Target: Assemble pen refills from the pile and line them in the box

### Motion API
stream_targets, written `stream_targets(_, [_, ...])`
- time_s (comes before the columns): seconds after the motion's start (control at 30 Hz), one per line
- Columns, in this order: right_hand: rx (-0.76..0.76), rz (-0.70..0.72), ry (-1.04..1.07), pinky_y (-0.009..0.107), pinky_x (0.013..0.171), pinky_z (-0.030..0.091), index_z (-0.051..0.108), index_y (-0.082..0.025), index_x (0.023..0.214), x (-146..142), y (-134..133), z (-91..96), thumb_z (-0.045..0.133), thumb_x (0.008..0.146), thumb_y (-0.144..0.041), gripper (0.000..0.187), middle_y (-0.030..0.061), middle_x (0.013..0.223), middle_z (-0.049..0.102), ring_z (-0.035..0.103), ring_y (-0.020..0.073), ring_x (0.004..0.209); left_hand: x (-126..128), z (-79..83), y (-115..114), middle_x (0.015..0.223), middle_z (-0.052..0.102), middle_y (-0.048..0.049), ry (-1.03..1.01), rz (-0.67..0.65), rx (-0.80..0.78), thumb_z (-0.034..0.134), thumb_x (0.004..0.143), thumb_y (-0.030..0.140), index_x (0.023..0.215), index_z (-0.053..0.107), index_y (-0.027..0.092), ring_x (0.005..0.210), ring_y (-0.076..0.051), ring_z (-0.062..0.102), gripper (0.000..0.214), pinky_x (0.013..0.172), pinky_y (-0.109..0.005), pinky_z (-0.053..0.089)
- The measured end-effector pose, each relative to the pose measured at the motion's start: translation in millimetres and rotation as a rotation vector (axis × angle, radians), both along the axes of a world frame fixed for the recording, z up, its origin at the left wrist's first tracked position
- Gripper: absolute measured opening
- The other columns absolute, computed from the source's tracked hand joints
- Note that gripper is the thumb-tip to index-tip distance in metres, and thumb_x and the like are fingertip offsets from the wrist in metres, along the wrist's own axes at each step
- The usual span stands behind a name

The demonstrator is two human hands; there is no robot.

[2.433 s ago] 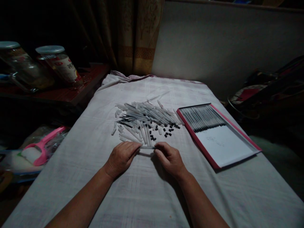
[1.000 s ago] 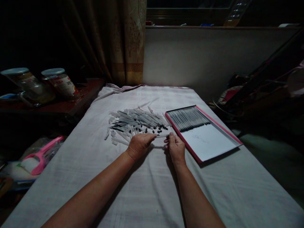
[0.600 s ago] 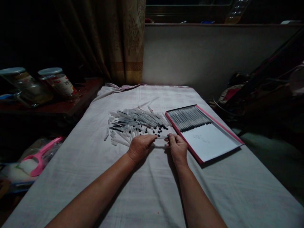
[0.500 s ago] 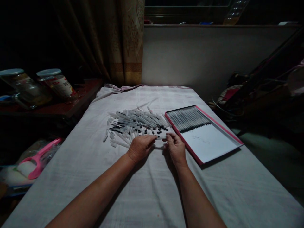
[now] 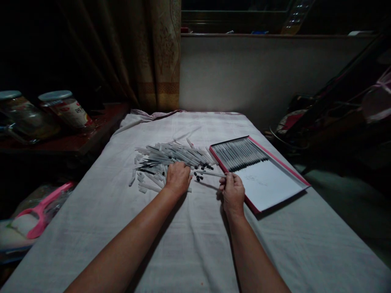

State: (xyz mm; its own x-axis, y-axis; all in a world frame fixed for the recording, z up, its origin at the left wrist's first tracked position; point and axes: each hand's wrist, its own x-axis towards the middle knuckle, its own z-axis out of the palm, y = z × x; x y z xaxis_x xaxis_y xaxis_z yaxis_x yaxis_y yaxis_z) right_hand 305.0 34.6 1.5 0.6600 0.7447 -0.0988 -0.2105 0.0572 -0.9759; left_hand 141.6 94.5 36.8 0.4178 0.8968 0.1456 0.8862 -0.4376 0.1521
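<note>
A heap of clear pen barrels, refills and small black caps (image 5: 171,156) lies on the cloth-covered table (image 5: 189,228). My left hand (image 5: 177,177) rests on the near edge of this heap, fingers curled down among the parts; what they grip is hidden. My right hand (image 5: 232,191) pinches one end of a clear pen (image 5: 210,174), which points left above the cloth. Just right of that hand sits a flat red-edged box (image 5: 284,191) with a row of assembled pens (image 5: 238,154) at its far end.
Two lidded jars (image 5: 65,108) stand on a dark wooden shelf (image 5: 76,140) at the left. A pink-handled tool in plastic wrap (image 5: 36,211) lies low on the left. Curtains (image 5: 159,61) hang behind the table, and dark bags (image 5: 330,118) are piled to the right.
My left hand let go of the pen and moved up-left onto the heap. My right hand kept the pen and shifted right toward the box.
</note>
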Motion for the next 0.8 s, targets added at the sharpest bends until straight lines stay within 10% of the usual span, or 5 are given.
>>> stream_targets(0.17, [0.038, 0.018, -0.016, 0.014, 0.033, 0.032, 0.056, -0.018, 0.082, -3.8, -2.1, 3.9, 0.067, 0.071, -0.062, 0.046, -0.0054, 0.057, 0.059, 0.045, 0.0052, 0.039, -29.3, -3.2, -25.0, 0.099, 0.068, -0.008, -0.146, 0.013, -0.034, 0.055, 0.09, 0.024, 0.101, 0.063, 0.018, 0.094, -0.022, 0.061, 0.015, 0.083, -0.034, 0.045])
stream_targets(0.4, [0.058, 0.301, -0.011, 0.017, 0.038, 0.038, 0.057, -0.019, 0.08, -48.3, -22.7, 21.0, 0.067, 0.073, -0.063, 0.046, -0.0052, 0.052, 0.058, 0.048, 0.0069, 0.041, -98.1, -20.3, -71.0, 0.079, 0.07, -0.0028, -1.115, 0.273, -0.491, 0.07, 0.07, 0.037, 0.089, 0.069, 0.018, 0.07, -0.017, 0.063, 0.027, 0.064, -0.027, 0.048])
stream_targets(0.8, [-0.043, 0.356, -0.026, 0.016, 0.037, 0.039, 0.058, -0.019, 0.08, -68.5, -26.5, 14.5, 0.07, 0.069, -0.066, 0.05, -0.0047, 0.053, 0.059, 0.048, 0.0069, 0.04, -112.3, -30.8, -74.7, 0.066, 0.065, -0.0007, -1.103, 0.258, -0.481, 0.07, 0.07, 0.036, 0.086, 0.072, 0.015, 0.056, -0.012, 0.055, 0.026, 0.052, -0.022, 0.044])
